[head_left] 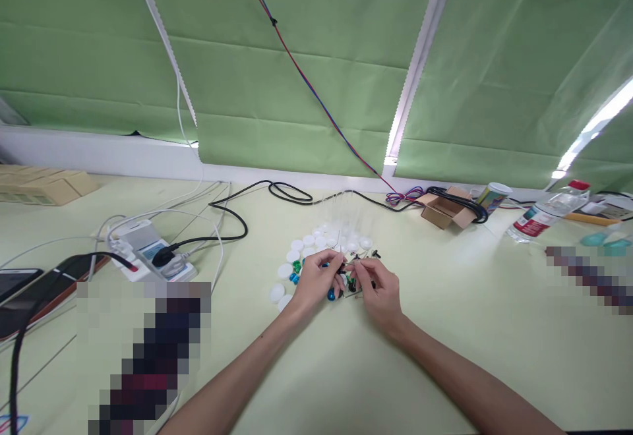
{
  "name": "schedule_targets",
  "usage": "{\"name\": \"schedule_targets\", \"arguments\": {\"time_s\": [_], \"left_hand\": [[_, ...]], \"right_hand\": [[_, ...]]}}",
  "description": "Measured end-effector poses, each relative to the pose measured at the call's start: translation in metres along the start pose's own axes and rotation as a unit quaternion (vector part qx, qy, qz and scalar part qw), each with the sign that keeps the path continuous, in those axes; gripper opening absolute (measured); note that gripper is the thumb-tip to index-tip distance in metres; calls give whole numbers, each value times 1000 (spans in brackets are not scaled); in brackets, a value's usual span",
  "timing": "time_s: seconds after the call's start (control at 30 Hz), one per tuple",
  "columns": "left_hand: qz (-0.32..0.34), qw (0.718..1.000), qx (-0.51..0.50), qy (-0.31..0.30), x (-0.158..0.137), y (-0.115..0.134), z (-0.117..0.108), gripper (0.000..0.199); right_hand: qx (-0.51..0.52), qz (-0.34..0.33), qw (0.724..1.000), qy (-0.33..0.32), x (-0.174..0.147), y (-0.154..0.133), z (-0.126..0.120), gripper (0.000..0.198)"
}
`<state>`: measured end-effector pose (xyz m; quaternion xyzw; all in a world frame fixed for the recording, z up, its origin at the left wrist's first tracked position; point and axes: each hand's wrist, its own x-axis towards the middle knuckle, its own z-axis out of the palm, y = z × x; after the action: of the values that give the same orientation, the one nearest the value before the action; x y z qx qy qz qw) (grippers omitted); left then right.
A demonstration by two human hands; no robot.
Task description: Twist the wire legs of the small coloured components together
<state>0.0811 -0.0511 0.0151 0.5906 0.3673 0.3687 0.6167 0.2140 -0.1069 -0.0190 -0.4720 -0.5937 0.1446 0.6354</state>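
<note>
My left hand [316,280] and my right hand [382,290] are close together over a cluster of small parts on the table. Each has its thumb and fingertips pinched; whatever is between them is too small and covered to name. A thin bent metal piece [339,240] rises just above the left fingertips. Several white round discs [285,271] lie around the left hand, with blue pieces [294,278] and a green piece [297,265] among them. Beneath the fingers are a shiny blue round part [331,294] and dark bits. A small black part [376,254] lies behind the right hand.
Behind the discs stand clear, tube-like pieces [353,211]. A black cable [291,201] runs along the back to an open cardboard box [448,209]. At right are a can [492,196] and a water bottle [546,214]; at left, a power strip [153,250] and phones [54,290].
</note>
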Motion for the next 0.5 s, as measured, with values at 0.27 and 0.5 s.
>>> {"name": "schedule_targets", "arguments": {"time_s": [0.27,0.5], "left_hand": [[0,1000,-7,-1,1,-3,0,31],[-2,1000,-11,2,-1,1,1,31]], "right_hand": [[-5,-10,1000,0,0,0,0,12],[-14,-22,1000,-3,0,0,0,13]]}}
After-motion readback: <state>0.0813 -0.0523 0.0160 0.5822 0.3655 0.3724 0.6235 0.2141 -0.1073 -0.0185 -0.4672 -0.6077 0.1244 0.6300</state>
